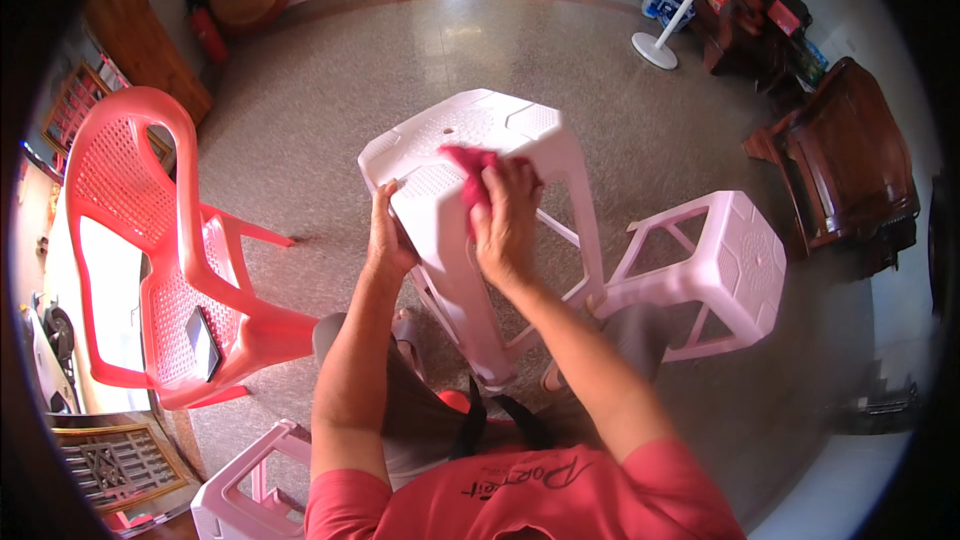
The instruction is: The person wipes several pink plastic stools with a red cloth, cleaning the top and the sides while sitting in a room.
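A pale pink plastic stool (455, 270) stands upright between my knees, its perforated seat facing up. My left hand (388, 235) grips the stool at the near left edge of the seat, thumb on top and the other fingers mostly hidden behind the side. Bunched under my right hand (508, 215) is a red cloth (468, 162), pressed against the seat's near right edge. Part of the cloth spreads over the seat top, and the rest is covered by my fingers.
To the left is a red plastic armchair (130, 190) with a phone (203, 343) on its seat. A second pink stool (735, 265) lies on its side at my right; another pink stool (235, 485) is at lower left. Dark wooden chair (850, 160) and white stand (655, 50) are farther right.
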### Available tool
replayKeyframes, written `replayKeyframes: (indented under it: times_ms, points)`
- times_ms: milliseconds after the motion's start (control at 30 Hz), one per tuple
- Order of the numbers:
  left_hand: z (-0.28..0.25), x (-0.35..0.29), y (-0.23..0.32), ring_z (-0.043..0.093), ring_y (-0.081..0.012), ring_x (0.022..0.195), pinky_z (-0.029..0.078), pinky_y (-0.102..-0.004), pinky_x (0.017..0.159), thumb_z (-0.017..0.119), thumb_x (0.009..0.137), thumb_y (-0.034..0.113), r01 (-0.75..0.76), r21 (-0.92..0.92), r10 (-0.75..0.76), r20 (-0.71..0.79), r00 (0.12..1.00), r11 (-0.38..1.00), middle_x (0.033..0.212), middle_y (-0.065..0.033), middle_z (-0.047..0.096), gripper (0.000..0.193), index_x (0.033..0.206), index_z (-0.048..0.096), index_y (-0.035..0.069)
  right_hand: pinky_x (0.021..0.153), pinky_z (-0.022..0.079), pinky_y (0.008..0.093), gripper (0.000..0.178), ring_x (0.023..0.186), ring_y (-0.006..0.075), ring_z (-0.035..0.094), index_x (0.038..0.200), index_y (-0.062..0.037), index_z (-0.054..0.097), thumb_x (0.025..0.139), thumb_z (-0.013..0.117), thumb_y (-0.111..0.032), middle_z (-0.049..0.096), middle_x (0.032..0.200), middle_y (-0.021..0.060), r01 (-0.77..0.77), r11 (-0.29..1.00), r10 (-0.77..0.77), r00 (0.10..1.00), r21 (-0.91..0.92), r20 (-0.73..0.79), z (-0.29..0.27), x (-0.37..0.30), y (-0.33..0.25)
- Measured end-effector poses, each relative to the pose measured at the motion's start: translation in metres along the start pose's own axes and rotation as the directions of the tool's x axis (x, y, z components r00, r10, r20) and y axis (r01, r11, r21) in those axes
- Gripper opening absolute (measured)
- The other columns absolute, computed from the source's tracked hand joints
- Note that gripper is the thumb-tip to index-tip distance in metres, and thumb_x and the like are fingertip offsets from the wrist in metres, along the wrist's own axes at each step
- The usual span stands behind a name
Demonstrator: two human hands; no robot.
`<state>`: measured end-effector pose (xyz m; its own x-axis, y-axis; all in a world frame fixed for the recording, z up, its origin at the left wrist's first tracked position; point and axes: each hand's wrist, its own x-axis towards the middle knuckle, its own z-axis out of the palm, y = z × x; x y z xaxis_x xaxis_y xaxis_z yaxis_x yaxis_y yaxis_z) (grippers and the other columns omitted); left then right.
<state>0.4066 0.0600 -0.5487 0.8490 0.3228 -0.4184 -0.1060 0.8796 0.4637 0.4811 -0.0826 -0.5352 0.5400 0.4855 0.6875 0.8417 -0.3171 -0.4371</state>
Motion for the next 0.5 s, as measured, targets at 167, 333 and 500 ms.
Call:
replayKeyframes:
  times_ms: [167,333,500]
  points:
    - [-0.002,0.009,0.002,0.054,-0.0269,0.099,0.04,-0.0394,0.089,0.046,0.075,0.052,0.008,0.044,-0.006,-0.045,0.999,0.999,0.113,-0.0126,0.054,0.063,0.118,0.047,0.005,0.098,0.027,0.0464,0.043,0.12,0.0369,0.031,0.128,-0.0077,0.033,0.09,0.038,-0.026,0.034,0.129,0.0193,-0.317,0.945,0.322,0.945,0.082,-0.054,-0.011,0.047,0.063]
    - [-0.01,0.022,0.004,0.054,-0.0239,0.099,0.042,-0.0394,0.086,0.051,0.073,0.055,-0.009,0.019,0.01,-0.034,0.999,1.0,0.11,-0.0129,0.055,0.069,0.118,0.046,0.003,0.098,0.029,0.0378,0.044,0.118,0.0297,0.037,0.128,-0.0083,0.036,0.092,0.036,-0.033,0.037,0.128,0.0168,-0.396,0.89,0.418,0.906,0.226,-0.059,-0.003,0.057,0.1]
    - [-0.005,0.023,0.004,0.054,-0.0247,0.101,0.04,-0.0383,0.09,0.048,0.075,0.06,-0.079,0.039,0.082,-0.097,0.992,0.996,0.113,-0.0127,0.055,0.069,0.117,0.049,0.005,0.101,0.021,0.0494,0.041,0.125,0.0417,0.02,0.13,-0.0146,0.034,0.091,0.037,-0.025,0.031,0.136,0.0116,-0.217,0.949,0.226,0.974,0.231,-0.015,0.015,0.03,0.045]
